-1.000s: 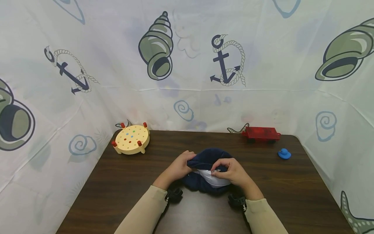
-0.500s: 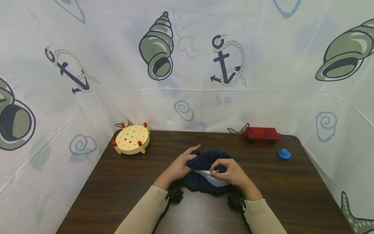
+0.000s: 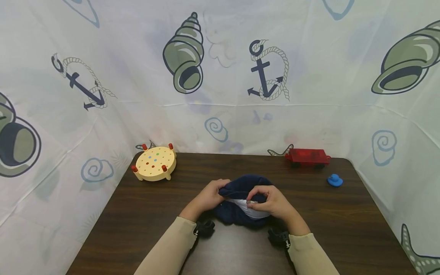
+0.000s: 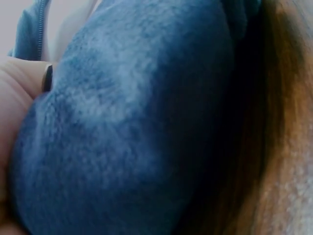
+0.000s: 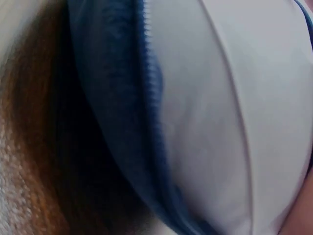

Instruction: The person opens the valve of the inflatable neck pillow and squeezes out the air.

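Observation:
A navy plush cushion cover [image 3: 233, 214] lies on the table before me, its zipper [image 5: 151, 88] undone along a gap. White inner cushion [image 3: 240, 204] shows through that gap. At the left end, my left hand [image 3: 208, 195] grips the plush edge, thumb tip against the fabric in the left wrist view. My right hand [image 3: 273, 200] pinches a small, shiny, pale piece [image 3: 252, 202] between thumb and forefinger over the opening; its kind is too small to tell. The right wrist view shows mostly white fabric [image 5: 205, 122] beside the zipper teeth.
A round yellow pegged toy stool [image 3: 155, 163] with red peg ends stands at the back left of the dark wooden table [image 3: 137, 221]. At the back right are a red wheeled block [image 3: 307, 157] and a blue rubber duck [image 3: 335, 180]. A patterned curtain [image 3: 227, 88] encloses the table.
Half a second ago a finger of my left hand was raised off the cover; now it lies back along it. My right hand stays nearly in place with its pinch.

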A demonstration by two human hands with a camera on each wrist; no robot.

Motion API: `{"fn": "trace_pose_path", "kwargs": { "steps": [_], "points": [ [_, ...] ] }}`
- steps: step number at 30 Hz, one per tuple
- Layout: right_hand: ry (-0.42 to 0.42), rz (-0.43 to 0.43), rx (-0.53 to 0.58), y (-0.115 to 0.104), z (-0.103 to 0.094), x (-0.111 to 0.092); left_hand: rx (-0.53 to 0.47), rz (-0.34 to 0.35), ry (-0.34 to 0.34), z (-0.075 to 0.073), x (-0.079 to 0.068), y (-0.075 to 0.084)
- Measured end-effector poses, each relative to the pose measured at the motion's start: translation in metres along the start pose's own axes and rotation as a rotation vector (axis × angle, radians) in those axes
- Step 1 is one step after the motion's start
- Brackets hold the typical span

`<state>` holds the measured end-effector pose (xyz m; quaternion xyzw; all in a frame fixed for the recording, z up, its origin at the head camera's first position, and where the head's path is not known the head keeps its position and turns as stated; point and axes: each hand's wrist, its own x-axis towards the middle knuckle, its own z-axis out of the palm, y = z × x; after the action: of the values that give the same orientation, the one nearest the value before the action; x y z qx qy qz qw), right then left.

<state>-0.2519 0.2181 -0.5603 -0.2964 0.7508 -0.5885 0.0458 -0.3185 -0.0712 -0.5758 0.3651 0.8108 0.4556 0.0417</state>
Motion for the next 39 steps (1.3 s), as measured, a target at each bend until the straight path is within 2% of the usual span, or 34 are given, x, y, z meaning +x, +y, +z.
{"fn": "trace_pose_path", "kwargs": {
  "steps": [7, 12, 27, 39],
  "points": [
    [-0.05, -0.069, 0.057, -0.0012, -0.001, 0.0009, 0.044, 0.011, 0.037, 0.0026, 0.0005, -0.0016],
    [-0.042, -0.1, 0.054, -0.0003, 0.0008, 0.0013, 0.051, -0.002, 0.047, 0.0035, -0.0009, -0.0032],
    [0.073, -0.02, -0.061, 0.0067, 0.0052, 0.0007, 0.045, -0.012, 0.063, 0.0048, -0.0004, -0.0035],
    [0.064, 0.004, -0.084, 0.007, 0.0052, 0.0018, 0.036, -0.007, 0.055, 0.0051, -0.0004, -0.0025]
  ]
}}
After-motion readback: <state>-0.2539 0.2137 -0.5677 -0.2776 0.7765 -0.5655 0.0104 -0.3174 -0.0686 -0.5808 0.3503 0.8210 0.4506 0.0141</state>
